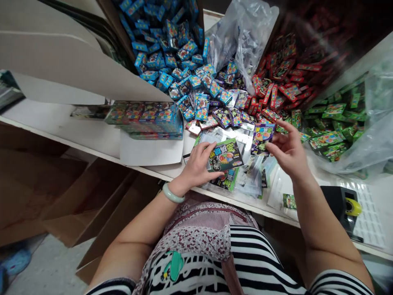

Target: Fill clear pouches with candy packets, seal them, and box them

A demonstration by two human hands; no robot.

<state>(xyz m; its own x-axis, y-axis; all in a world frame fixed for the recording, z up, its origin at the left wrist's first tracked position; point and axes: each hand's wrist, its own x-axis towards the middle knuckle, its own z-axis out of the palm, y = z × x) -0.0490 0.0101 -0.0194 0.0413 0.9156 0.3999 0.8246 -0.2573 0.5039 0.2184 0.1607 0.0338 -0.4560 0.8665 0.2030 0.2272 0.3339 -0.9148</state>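
Note:
My left hand (198,164) is closed on a flat black-and-green printed packet (227,155), with the thumb along its lower edge and the fingers at its left end. Between the thumb and fingers of my right hand (290,152) is a small purple candy packet (262,140), held upright just right of the larger one. Beneath my left hand lies another green-edged printed packet (229,180) on a loose pile of clear plastic sleeves (250,176). Small purple packets (222,117) lie just beyond both hands.
Blue packets (159,59) spill from a box at the back left, red packets (285,90) from the back right. Green packets (334,135) lie in a clear bag at right. Stacked printed boxes (147,116) stand left. A tape dispenser (340,205) sits near the front edge.

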